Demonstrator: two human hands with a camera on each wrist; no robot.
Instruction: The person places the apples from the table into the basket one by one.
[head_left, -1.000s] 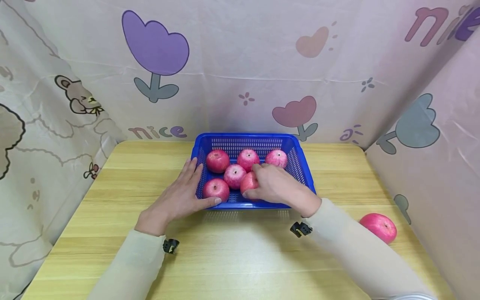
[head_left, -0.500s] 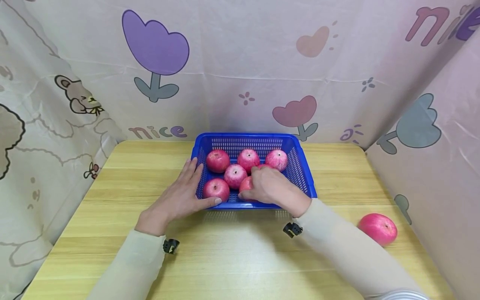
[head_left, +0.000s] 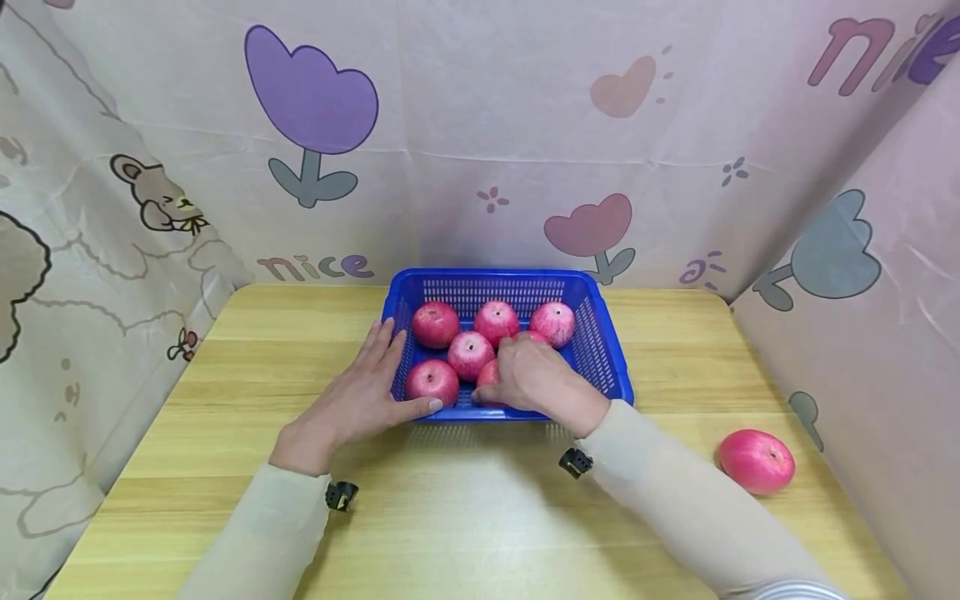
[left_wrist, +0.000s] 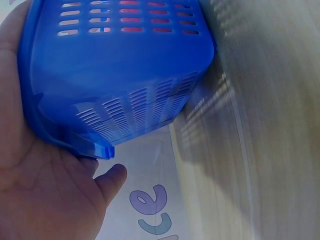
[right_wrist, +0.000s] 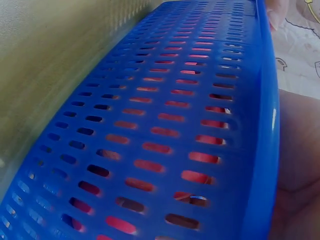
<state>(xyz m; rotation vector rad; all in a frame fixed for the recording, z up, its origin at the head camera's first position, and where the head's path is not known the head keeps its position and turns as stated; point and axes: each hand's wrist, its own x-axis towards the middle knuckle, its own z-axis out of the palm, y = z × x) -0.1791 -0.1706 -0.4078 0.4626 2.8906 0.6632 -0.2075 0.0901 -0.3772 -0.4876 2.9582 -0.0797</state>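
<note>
Several red apples sit in a blue plastic basket [head_left: 480, 412] in the head view. My right hand [head_left: 551, 377] reaches over the front rim, fingers and thumb around an apple [head_left: 489, 380] near the front; the hand covers most of it. Another apple [head_left: 536, 337] peeks out just behind those knuckles. At the basket's left front corner lies my left hand [head_left: 356, 396], fingers extended along the left rim and thumb over the front rim beside an apple [head_left: 432, 383]. In the left wrist view, the palm [left_wrist: 45, 190] is against the basket rim [left_wrist: 60, 142].
One more apple [head_left: 756, 462] lies on the wooden table [head_left: 465, 517] at the right, beyond the right sleeve. Patterned cloth [head_left: 465, 100] hangs behind the basket and along both sides. Pale red apples show through the basket's slots in the right wrist view.
My right hand has shifted slightly left inside the basket along with the apple it holds, exposing part of an apple behind it. The left hand has stayed in place.
</note>
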